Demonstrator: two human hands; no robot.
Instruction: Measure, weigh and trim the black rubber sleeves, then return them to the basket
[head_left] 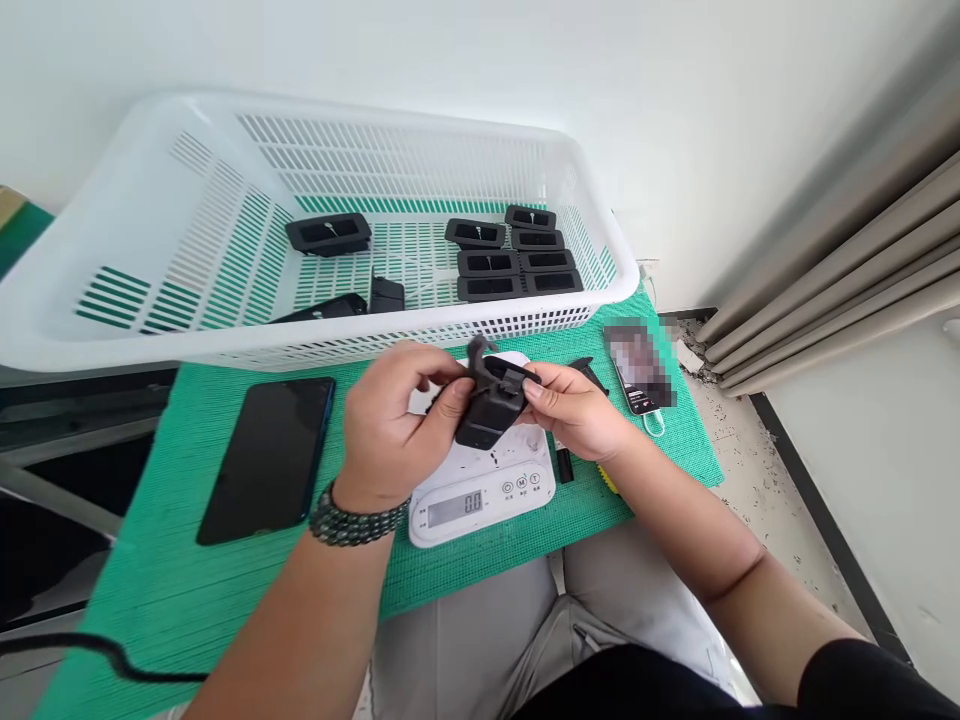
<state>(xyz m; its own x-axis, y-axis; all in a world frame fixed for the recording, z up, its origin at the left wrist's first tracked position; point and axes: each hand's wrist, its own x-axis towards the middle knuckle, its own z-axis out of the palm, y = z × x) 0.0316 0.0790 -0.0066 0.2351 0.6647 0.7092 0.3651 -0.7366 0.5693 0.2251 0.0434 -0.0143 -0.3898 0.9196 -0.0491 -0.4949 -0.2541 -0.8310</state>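
Note:
Between my hands is a black plastic part (491, 412), boxy at its lower end with a curved piece sticking up at the top. My left hand (401, 420), with a dark bead bracelet on its wrist, pinches the left side between thumb and fingers. On the other side, my right hand (574, 408) grips the upper right edge, thumb on top. The part is tilted above a white digital scale (480, 500) whose display reads 0.0. What the part's underside looks like is hidden.
Behind the scale stands a white slotted basket (330, 345) holding several black frame-like parts (487, 263). A dark tablet or phone (266, 460) lies left on the green mat (161, 530). Rightward are a black marker-like item (564, 465), a yellow-edged tool (609, 480) and a phone (637, 370) on a cable.

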